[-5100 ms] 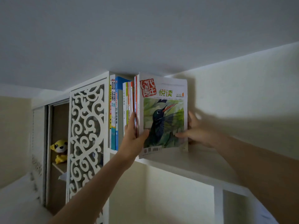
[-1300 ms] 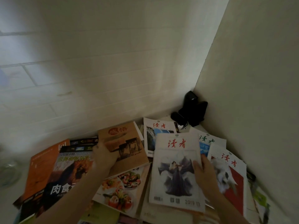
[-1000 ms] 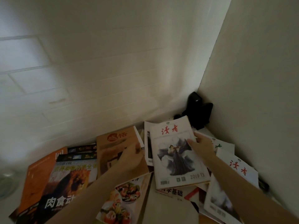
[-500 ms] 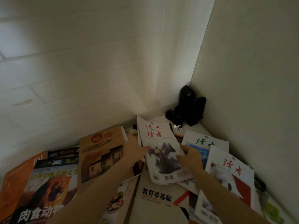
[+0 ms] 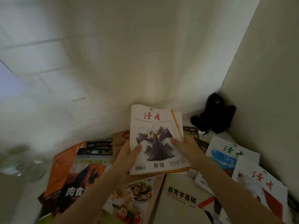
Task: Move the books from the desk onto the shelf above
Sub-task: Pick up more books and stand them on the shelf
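I hold a small stack of thin white-covered magazines [image 5: 157, 139], its top cover showing red characters and a figure in a dark flowing robe, between both hands. My left hand [image 5: 127, 156] has its grip on the lower left edge, thumb curled over the cover and the fingers hidden beneath. My right hand [image 5: 186, 148] takes the right edge, thumb on the cover, fingers tucked under. An orange-edged issue shows under the top one along the right and bottom sides. The stack is tilted up, its top edge toward the wall, lifted above the pile on the bench.

Just under it lies a brown paper-covered book [image 5: 121, 139], mostly hidden. Toward the near edge sits a cookbook-like magazine with pictures of food [image 5: 129, 202], and beside that a cream textbook with black characters and a red corner mark [image 5: 181, 196]. Toward the left edge lie a glossy magazine with a lion on the cover [image 5: 84, 177] over a plain orange book [image 5: 59, 168]. Along the right edge are a white magazine with green characters and a blue picture [image 5: 226, 156] and a white magazine with red characters and a red panel [image 5: 262, 185], overlapping. In the far right corner, against the walls, stand small black speakers [image 5: 215, 113]. A blurred clear glass object [image 5: 19, 165] stands at the far left.
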`<action>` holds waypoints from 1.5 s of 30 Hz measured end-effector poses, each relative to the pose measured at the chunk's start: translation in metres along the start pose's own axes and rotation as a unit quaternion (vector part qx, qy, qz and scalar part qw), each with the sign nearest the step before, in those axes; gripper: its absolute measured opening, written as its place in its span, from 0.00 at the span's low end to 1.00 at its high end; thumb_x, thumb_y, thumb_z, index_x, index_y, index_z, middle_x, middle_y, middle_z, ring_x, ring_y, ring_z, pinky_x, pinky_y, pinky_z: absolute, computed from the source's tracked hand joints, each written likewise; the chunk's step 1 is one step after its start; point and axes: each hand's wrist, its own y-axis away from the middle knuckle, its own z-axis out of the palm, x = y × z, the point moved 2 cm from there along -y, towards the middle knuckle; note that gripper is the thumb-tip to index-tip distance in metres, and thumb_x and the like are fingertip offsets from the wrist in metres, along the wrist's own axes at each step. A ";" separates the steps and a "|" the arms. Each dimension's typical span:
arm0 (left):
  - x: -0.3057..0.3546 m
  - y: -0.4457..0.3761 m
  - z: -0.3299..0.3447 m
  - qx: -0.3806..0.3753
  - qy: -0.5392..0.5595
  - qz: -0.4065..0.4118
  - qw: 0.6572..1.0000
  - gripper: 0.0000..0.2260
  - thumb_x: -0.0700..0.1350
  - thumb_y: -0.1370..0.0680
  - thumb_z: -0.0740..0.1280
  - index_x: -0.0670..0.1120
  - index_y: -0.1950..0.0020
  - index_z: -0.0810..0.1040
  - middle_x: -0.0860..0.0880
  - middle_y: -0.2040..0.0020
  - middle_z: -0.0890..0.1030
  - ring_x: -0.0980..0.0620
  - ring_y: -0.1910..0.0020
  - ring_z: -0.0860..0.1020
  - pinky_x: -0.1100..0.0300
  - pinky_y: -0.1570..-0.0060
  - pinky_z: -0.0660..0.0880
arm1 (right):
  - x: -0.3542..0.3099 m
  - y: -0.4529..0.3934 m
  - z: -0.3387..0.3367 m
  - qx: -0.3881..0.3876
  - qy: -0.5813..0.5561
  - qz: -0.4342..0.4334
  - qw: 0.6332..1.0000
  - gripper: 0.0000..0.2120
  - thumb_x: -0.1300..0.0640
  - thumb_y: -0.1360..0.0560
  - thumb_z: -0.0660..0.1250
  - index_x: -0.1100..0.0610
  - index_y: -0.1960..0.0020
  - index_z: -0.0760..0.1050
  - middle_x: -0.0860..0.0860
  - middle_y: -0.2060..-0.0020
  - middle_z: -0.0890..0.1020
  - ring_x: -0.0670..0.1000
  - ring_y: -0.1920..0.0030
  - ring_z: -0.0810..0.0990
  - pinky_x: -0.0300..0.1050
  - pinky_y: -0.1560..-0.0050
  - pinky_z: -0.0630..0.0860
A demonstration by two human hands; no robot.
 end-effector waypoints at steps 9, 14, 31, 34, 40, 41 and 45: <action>-0.048 0.001 -0.087 0.062 -0.380 -0.079 0.919 0.24 0.54 0.28 0.70 0.49 0.35 0.71 0.46 0.33 0.73 0.45 0.35 0.71 0.48 0.36 0.71 | 0.010 -0.005 0.091 -0.062 0.279 -0.045 0.957 0.21 0.50 0.23 0.66 0.57 0.33 0.69 0.57 0.37 0.73 0.58 0.37 0.73 0.48 0.42 0.74; -0.050 -0.007 -0.078 0.079 -0.294 -0.025 0.952 0.25 0.43 0.27 0.73 0.46 0.33 0.70 0.49 0.37 0.76 0.48 0.38 0.75 0.57 0.43 0.74 | 0.019 -0.013 0.083 -0.018 0.202 0.032 0.979 0.19 0.52 0.27 0.72 0.59 0.40 0.74 0.55 0.47 0.81 0.56 0.49 0.81 0.49 0.51 0.80; -0.042 0.019 -0.061 0.031 -0.159 -0.071 0.984 0.33 0.44 0.32 0.78 0.45 0.30 0.69 0.45 0.37 0.78 0.53 0.50 0.78 0.60 0.60 0.80 | 0.060 0.057 0.072 0.053 0.049 0.026 0.997 0.09 0.59 0.26 0.69 0.55 0.47 0.76 0.54 0.52 0.82 0.55 0.53 0.81 0.57 0.49 0.80; -0.040 0.027 -0.065 -0.012 -0.178 -0.060 0.982 0.23 0.43 0.31 0.77 0.47 0.38 0.77 0.49 0.46 0.82 0.54 0.54 0.82 0.57 0.59 0.82 | 0.078 0.083 0.084 0.104 0.006 0.022 0.994 0.08 0.58 0.26 0.69 0.56 0.47 0.76 0.54 0.52 0.82 0.55 0.53 0.81 0.56 0.49 0.80; -0.026 0.022 -0.068 -0.049 -0.327 -0.047 0.943 0.19 0.46 0.21 0.65 0.49 0.30 0.71 0.47 0.37 0.77 0.50 0.45 0.77 0.53 0.45 0.78 | 0.087 0.101 0.091 0.130 -0.057 0.018 0.990 0.07 0.57 0.23 0.67 0.58 0.47 0.76 0.56 0.49 0.82 0.56 0.50 0.81 0.60 0.46 0.78; -0.025 0.023 -0.069 -0.046 -0.325 -0.049 0.943 0.18 0.47 0.20 0.64 0.48 0.30 0.71 0.46 0.37 0.76 0.51 0.45 0.77 0.54 0.43 0.77 | 0.087 0.099 0.090 0.138 -0.050 0.018 0.989 0.06 0.59 0.23 0.67 0.58 0.46 0.75 0.57 0.49 0.81 0.57 0.49 0.80 0.61 0.45 0.78; -0.034 0.022 -0.112 0.078 -0.385 -0.040 0.919 0.18 0.47 0.21 0.63 0.47 0.31 0.69 0.43 0.35 0.73 0.43 0.38 0.74 0.45 0.37 0.72 | 0.072 0.087 0.089 0.127 0.013 -0.001 0.992 0.13 0.58 0.22 0.65 0.59 0.38 0.75 0.57 0.45 0.80 0.59 0.45 0.79 0.61 0.43 0.76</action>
